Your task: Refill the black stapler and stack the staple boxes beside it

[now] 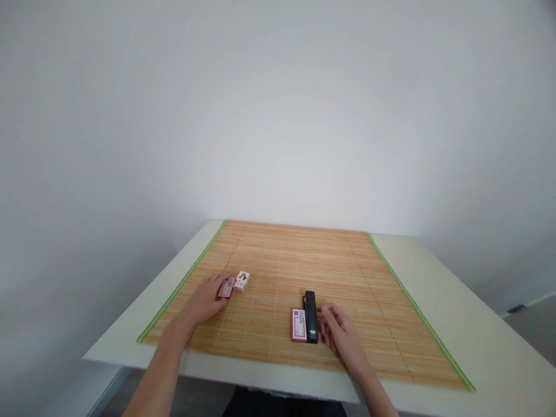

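My left hand (209, 296) is at the left of the bamboo mat, its thumb and fingers around a small red box with a white label (226, 288). Against that box's right side is a small white box (242, 281) with a dark picture on it. A black stapler (311, 318) lies lengthwise nearer the front edge, its left side beside another red box with a white label (299, 325). Close to the stapler's right side rests my right hand (339, 330), fingers curled in and thumb against the index finger, with nothing visible in it.
The bamboo mat (278, 249) with green side edges covers most of the white table (473, 307). A plain white wall (286, 116) rises behind the table's far edge. My dark-clothed lap (282, 403) shows below the front edge.
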A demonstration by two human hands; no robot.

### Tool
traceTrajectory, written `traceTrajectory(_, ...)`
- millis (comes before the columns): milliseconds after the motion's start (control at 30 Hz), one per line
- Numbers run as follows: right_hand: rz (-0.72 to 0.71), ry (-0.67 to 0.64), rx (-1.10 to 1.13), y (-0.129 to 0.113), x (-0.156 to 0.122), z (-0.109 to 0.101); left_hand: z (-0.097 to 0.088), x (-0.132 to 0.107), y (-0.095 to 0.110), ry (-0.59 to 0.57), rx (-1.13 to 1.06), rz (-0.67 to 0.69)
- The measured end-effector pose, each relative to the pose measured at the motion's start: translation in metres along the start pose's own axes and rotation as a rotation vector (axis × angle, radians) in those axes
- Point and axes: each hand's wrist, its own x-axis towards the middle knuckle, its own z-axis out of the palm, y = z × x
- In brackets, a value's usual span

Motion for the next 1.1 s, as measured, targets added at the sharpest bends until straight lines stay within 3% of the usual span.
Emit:
traceTrajectory(100,-0.015,-0.020,0.001,0.003,0.001,0.000,-0.013,-0.010,0.006,0.005,0.004,-0.049)
traceTrajectory(167,-0.023,-0.028,-0.010,0.005,0.002,0.000,-0.020,-0.018,0.027,0.035,-0.050,-0.046)
traceTrajectory(267,-0.058,-0.041,-0.022,0.006,0.002,0.002,-0.020,-0.027,0.083,0.040,-0.229,0.072)
traceTrajectory(400,-0.120,-0.052,-0.039,0.008,0.002,0.002,0.003,-0.030,0.163,-0.065,-0.425,0.217)
traceTrajectory(500,-0.132,-0.057,-0.053,0.011,0.003,0.001,0.025,-0.028,0.192,-0.141,-0.498,0.264)
traceTrajectory(633,-0.126,-0.068,-0.032,0.012,0.004,-0.001,0.040,-0.026,0.198,-0.176,-0.534,0.295)
traceTrajectory(900,-0.104,-0.088,-0.029,0.005,0.000,0.002,0.037,-0.022,0.203,-0.224,-0.585,0.324)
traceTrajectory(1100,-0.065,-0.064,-0.032,-0.003,-0.003,0.003,0.046,-0.024,0.204,-0.209,-0.595,0.321)
